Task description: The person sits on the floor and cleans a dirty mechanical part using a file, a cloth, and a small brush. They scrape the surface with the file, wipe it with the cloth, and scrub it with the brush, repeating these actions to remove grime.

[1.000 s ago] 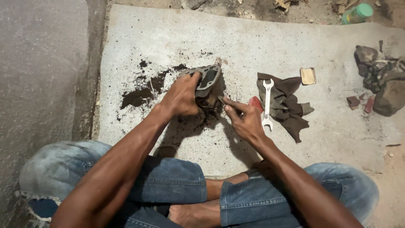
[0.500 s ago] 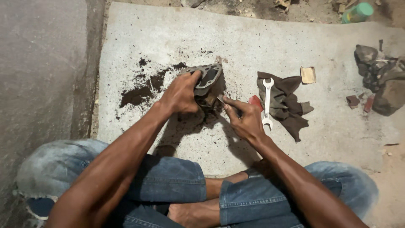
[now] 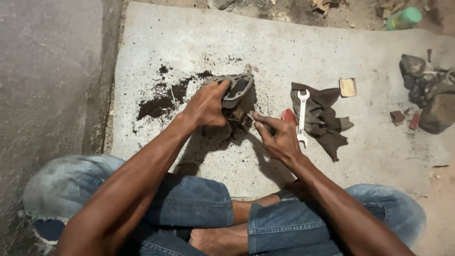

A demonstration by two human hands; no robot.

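I sit cross-legged at a grey concrete slab [image 3: 199, 42]. My left hand [image 3: 206, 106] grips a dirty grey metal engine part [image 3: 237, 87] with oval openings, tilted on edge on the slab. My right hand [image 3: 279, 137] pinches a small thin metal scraping tool [image 3: 251, 116]; its tip meets the lower side of the part. Most of the tool is hidden inside my fingers.
Dark scraped grime [image 3: 159, 102] lies left of the part. To the right a double-ended silver spanner [image 3: 301, 117] rests on a brown rag [image 3: 322, 118], beside a red piece [image 3: 287, 116]. Farther off are a tan sanding pad [image 3: 347, 86], rocks and scrap [image 3: 429, 95], and a green bottle [image 3: 403, 18].
My right hand slid slightly down and back with the tool along the part's lower side. My left hand keeps its hold on the part. The view shifted a little.
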